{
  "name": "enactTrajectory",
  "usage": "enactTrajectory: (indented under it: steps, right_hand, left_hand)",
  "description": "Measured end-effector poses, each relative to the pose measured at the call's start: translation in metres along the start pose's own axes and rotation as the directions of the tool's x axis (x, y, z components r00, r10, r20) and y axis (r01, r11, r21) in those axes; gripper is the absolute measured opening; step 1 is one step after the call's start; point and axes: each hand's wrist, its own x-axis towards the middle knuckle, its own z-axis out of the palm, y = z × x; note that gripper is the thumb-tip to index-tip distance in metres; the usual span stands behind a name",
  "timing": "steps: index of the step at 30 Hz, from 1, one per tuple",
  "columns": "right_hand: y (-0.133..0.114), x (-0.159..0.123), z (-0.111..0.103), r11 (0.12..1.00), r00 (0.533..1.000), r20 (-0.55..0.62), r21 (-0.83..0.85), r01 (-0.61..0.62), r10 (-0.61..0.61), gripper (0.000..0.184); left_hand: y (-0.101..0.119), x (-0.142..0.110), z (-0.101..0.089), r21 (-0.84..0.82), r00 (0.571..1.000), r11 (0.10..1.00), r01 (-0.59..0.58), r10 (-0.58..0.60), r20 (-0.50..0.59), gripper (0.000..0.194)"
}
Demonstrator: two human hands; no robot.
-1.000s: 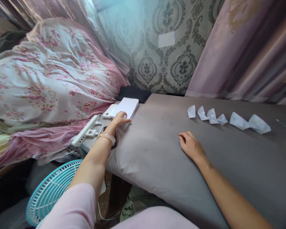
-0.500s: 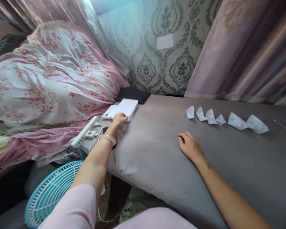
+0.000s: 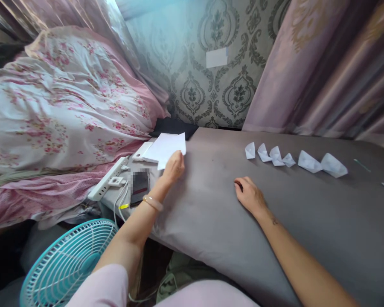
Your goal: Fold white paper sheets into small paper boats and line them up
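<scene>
My left hand [image 3: 174, 167] pinches a white sheet of paper [image 3: 170, 145] and holds it lifted just above the paper stack [image 3: 153, 152] at the left end of the grey surface [image 3: 211, 213]. A bracelet sits on that wrist. My right hand [image 3: 248, 195] rests on the grey surface near its middle, fingers curled under, nothing visible in it. A row of several folded white paper shapes [image 3: 281, 157] lies beyond my right hand, near the curtain.
A white power strip [image 3: 107, 184] with a cable and a phone [image 3: 140, 186] lie left of my left wrist. A floral quilt [image 3: 67, 111] is heaped at the left. A teal fan [image 3: 64, 264] stands below. Pink curtains [image 3: 323, 68] hang at the right, patterned wallpaper behind.
My left hand has taken one sheet off the stack and drawn it up and to the right. My right hand has stayed in place. The phone beside my wrist is now uncovered.
</scene>
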Motion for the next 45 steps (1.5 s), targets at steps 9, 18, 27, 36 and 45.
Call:
enactTrajectory:
  steps: [9, 18, 27, 36, 45]
  right_hand:
    - [0.013, -0.005, -0.016, 0.982, 0.976, -0.112, -0.014, 0.186, -0.186, 0.050]
    - [0.032, -0.009, -0.029, 0.940, 0.921, 0.187, 0.076, 0.333, -0.341, 0.042]
    - [0.032, -0.007, -0.033, 0.946, 0.922, 0.213, 0.055, 0.319, -0.323, 0.045]
    - [0.028, -0.007, -0.041, 0.962, 0.970, 0.151, 0.224, 0.156, -0.193, 0.025]
    - [0.033, 0.011, -0.012, 0.984, 0.991, -0.078, 0.148, -0.094, 0.106, 0.034]
  left_hand:
    - [0.161, -0.068, 0.031, -0.135, 0.825, 0.927, -0.349, 0.372, 0.426, 0.019]
    - [0.186, -0.072, 0.020, -0.420, 0.809, 0.886, -0.199, 0.390, 0.440, 0.032]
    - [0.075, -0.028, 0.028, -0.551, 0.947, 0.820, 0.152, 0.038, 0.319, 0.039]
    - [0.071, -0.036, 0.026, -0.428, 0.805, 0.903, -0.044, 0.286, 0.520, 0.040]
    - [0.089, -0.036, 0.039, -0.317, 0.880, 0.925, 0.208, -0.036, 0.474, 0.028]
